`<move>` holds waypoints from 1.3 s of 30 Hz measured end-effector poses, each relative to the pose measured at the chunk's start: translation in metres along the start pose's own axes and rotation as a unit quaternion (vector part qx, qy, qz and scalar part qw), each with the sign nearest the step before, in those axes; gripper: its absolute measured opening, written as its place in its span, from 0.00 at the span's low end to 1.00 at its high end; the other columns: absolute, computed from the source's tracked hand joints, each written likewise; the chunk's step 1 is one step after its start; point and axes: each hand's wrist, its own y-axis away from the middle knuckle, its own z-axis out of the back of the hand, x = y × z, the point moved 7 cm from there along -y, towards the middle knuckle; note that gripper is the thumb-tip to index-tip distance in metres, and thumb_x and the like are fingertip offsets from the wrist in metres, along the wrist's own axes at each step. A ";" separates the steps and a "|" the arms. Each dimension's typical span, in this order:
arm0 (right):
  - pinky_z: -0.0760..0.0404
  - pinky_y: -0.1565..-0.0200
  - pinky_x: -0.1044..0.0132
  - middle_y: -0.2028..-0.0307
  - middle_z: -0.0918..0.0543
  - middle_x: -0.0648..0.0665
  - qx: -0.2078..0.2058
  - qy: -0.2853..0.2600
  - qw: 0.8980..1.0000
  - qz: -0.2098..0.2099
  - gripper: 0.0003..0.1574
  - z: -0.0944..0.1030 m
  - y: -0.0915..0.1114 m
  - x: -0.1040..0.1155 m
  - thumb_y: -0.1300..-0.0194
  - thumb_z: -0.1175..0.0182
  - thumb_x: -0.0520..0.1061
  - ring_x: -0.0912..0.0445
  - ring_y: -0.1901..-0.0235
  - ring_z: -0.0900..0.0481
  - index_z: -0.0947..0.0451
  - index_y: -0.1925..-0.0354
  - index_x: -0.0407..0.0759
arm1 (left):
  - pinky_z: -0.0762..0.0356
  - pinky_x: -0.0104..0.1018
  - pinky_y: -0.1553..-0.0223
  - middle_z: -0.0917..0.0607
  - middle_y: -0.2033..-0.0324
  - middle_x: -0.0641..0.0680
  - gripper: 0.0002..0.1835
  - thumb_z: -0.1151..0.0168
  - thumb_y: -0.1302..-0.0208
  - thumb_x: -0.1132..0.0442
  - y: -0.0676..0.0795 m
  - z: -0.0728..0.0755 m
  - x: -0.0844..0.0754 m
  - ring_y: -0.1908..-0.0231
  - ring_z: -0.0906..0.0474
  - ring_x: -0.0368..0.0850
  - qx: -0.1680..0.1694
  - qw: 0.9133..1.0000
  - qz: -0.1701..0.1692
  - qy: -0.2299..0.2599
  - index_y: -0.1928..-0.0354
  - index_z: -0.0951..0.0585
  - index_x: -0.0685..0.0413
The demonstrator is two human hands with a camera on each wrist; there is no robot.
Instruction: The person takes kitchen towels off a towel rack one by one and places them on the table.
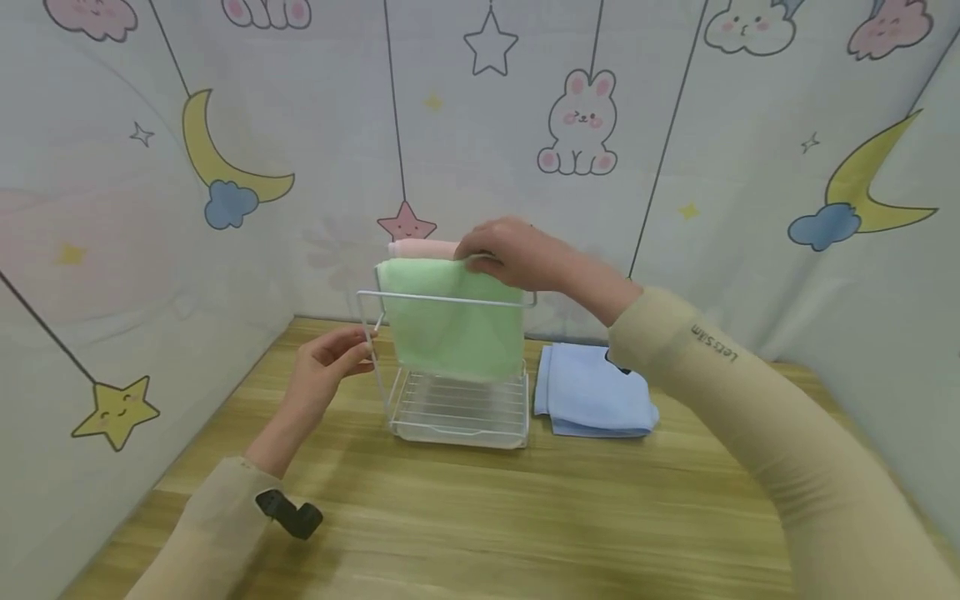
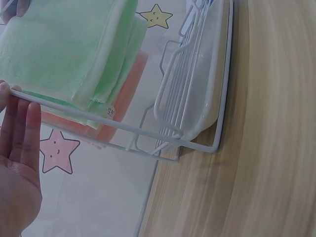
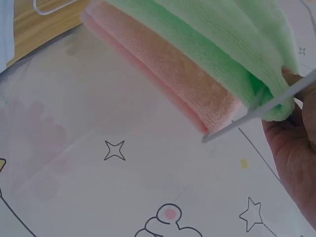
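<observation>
My right hand (image 1: 517, 254) pinches the top edge of a folded light-green towel (image 1: 453, 325) near its right end. The green towel hangs inside a white wire rack (image 1: 461, 435), its lower edge above the rack's slatted base. Behind it, a folded pink towel (image 1: 423, 248) shows along the top; in the right wrist view the pink towel (image 3: 163, 69) lies close against the green one. On the rack's left side, my left hand (image 1: 333, 362) holds an upright wire between thumb and fingers, as the left wrist view also shows with the left hand (image 2: 22, 163).
A folded light-blue towel (image 1: 596, 392) lies on the wooden table (image 1: 480, 517) just right of the rack. A white tray (image 2: 210, 84) sits under the rack's slats. Behind and at both sides hangs a pale cloth backdrop (image 1: 337, 108) printed with moons, stars and a rabbit.
</observation>
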 end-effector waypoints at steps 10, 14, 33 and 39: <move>0.20 0.37 0.57 0.41 0.18 0.44 0.089 0.017 0.994 -0.053 0.20 0.004 -0.005 0.000 0.27 0.46 0.35 0.49 0.41 0.20 0.22 0.41 0.45 | 0.12 0.28 0.57 0.13 0.59 0.37 0.10 0.40 0.31 0.66 0.000 0.000 -0.001 0.61 0.15 0.32 -0.003 1.000 0.002 0.002 0.50 0.19 0.61; 0.20 0.38 0.56 0.42 0.17 0.47 0.088 0.040 0.993 -0.065 0.20 0.013 -0.006 0.000 0.28 0.46 0.36 0.50 0.42 0.20 0.21 0.42 0.49 | 0.12 0.29 0.57 0.12 0.60 0.37 0.12 0.39 0.31 0.66 -0.001 0.000 -0.002 0.61 0.15 0.35 -0.003 1.000 0.004 0.006 0.49 0.19 0.64; 0.20 0.54 0.64 0.48 0.15 0.44 0.019 0.044 0.996 -0.080 0.20 0.117 -0.013 0.011 0.28 0.48 0.35 0.52 0.56 0.19 0.20 0.42 0.48 | 0.12 0.29 0.57 0.12 0.58 0.37 0.13 0.40 0.31 0.68 -0.002 0.000 -0.004 0.61 0.15 0.31 -0.006 1.000 -0.001 0.010 0.49 0.22 0.70; 0.20 0.60 0.67 0.53 0.16 0.45 -0.011 0.085 0.991 -0.104 0.20 0.150 -0.013 0.015 0.27 0.48 0.39 0.53 0.59 0.22 0.19 0.42 0.54 | 0.12 0.28 0.57 0.12 0.60 0.36 0.08 0.40 0.30 0.68 -0.001 0.001 -0.002 0.61 0.15 0.31 -0.004 1.000 0.007 0.012 0.53 0.17 0.51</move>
